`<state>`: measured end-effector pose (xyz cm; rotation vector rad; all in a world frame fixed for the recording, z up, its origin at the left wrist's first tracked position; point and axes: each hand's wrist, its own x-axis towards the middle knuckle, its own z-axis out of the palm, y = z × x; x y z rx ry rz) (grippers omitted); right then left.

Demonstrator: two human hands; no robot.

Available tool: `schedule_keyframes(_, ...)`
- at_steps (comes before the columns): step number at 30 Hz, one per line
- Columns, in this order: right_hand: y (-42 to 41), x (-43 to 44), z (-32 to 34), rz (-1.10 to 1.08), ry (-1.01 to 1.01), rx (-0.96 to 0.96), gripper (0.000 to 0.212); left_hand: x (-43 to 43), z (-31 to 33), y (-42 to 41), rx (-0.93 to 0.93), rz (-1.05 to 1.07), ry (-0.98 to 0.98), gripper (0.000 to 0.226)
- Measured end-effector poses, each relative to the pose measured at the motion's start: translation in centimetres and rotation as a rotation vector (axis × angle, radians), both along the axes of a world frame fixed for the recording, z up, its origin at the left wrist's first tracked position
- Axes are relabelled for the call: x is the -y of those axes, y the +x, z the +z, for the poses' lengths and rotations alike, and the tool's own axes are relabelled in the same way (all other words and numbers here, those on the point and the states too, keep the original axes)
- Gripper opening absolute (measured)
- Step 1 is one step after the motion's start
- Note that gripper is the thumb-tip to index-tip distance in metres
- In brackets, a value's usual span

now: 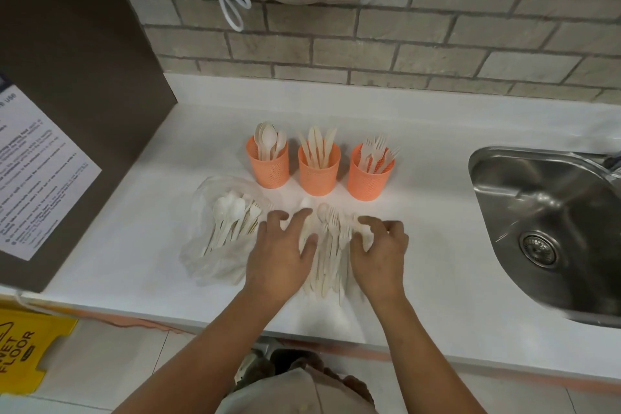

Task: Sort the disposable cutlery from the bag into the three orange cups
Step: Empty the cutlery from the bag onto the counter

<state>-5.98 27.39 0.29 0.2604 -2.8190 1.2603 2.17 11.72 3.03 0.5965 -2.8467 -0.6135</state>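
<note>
Three orange cups stand in a row on the white counter: the left cup (268, 163) holds spoons, the middle cup (319, 170) holds knives, the right cup (369, 175) holds forks. A clear plastic bag (205, 245) with several pieces of pale cutlery lies to the left. A loose pile of cutlery (331, 245) lies in front of the cups. My left hand (282, 252) rests on the pile's left side with fingers spread. My right hand (381, 249) is at the pile's right side, its curled fingers pinching a pale piece.
A steel sink (551, 228) is set into the counter at the right. A dark brown panel (67, 77) with a notice stands at the left. A brick wall runs behind. A yellow wet-floor sign (27, 353) stands on the floor below left.
</note>
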Motion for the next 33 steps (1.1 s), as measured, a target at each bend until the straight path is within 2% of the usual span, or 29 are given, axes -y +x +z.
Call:
schedule_keyframes(2,0.3,1.8,2.9,0.069,-0.148,-0.012,0.028,1.5,1.7,0.3,-0.204,0.085,0.061,0.033)
schedule_keyframes(4,0.9,4.3,5.3,0.171,-0.251,-0.04,0.025,4.4,2.7,0.7,-0.266,0.199,0.149,0.021)
schedule_keyframes(6,1.7,7.4,6.5,0.3,-0.307,-0.048,0.025,8.3,2.7,0.8,-0.155,0.27,0.18,0.02)
schedule_keyframes(8,2.6,10.9,6.5,0.433,-0.314,0.065,0.027,11.7,1.8,0.8,0.146,0.276,0.148,0.031)
schedule_keyframes(10,3.1,14.1,6.0,0.546,-0.209,0.274,0.027,13.5,0.7,0.8,0.423,0.252,0.117,0.052)
schedule_keyframes(11,3.2,15.4,5.8,0.605,-0.091,0.357,0.027,13.9,0.3,0.8,0.498,0.252,0.095,0.062)
schedule_keyframes(14,3.3,17.5,4.9,0.696,0.223,0.423,0.025,14.5,-0.5,0.7,0.553,0.307,0.068,0.081)
schedule_keyframes(18,2.6,18.3,3.1,0.544,0.36,0.371,0.024,15.8,-1.7,0.0,0.526,0.327,0.153,0.094)
schedule_keyframes(19,2.5,18.4,2.9,0.525,0.388,0.386,0.027,16.1,-2.0,-0.3,0.51,0.305,0.164,0.088)
schedule_keyframes(22,2.3,19.1,2.9,0.465,0.434,0.451,0.039,16.4,-2.1,-0.6,0.41,0.195,0.218,0.04)
schedule_keyframes(24,2.3,19.6,2.8,0.412,0.441,0.467,0.044,16.4,-1.9,-0.6,0.373,0.138,0.294,0.021)
schedule_keyframes(26,2.4,20.1,2.4,0.365,0.461,0.452,0.05,16.7,-2.3,-0.3,0.342,0.143,0.342,0.015)
schedule_keyframes(31,2.4,21.4,1.4,0.286,0.475,0.477,0.061,17.0,-2.8,0.3,0.302,0.178,0.441,0.028)
schedule_keyframes(33,2.4,22.1,0.7,0.254,0.453,0.448,0.059,17.2,-2.8,0.4,0.29,0.18,0.548,0.016)
